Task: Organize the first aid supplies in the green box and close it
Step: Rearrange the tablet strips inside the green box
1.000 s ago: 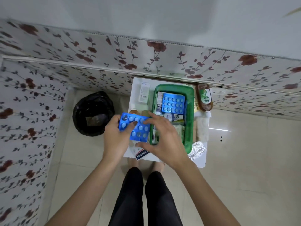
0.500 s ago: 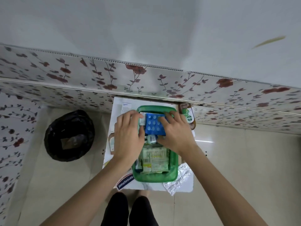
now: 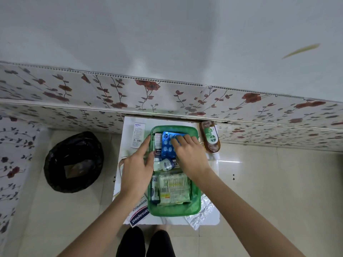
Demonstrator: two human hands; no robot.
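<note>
The green box [image 3: 174, 210] stands open on a small white table [image 3: 128, 125]. A blue blister pack of pills [image 3: 168, 145] lies in its far half. My right hand [image 3: 189, 154] rests on that pack, fingers spread and pressing down. My left hand [image 3: 137, 167] lies over the box's left rim, its index finger pointing along the rim and its thumb inside by a small white bottle [image 3: 164, 164]. A packet of cotton swabs [image 3: 173, 188] fills the near half. No lid is in view.
A white medicine carton [image 3: 138, 135] lies left of the box, a brown Dettol bottle [image 3: 210, 139] right of it. A Hansaplast pack [image 3: 139, 214] and a foil strip [image 3: 199, 214] sit at the table's near edge. A black-lined bin [image 3: 74, 162] stands on the floor.
The blue blister pack went from both hands in front of me into the box's far half. My left hand then slid off it to the left rim, while the right stays on it.
</note>
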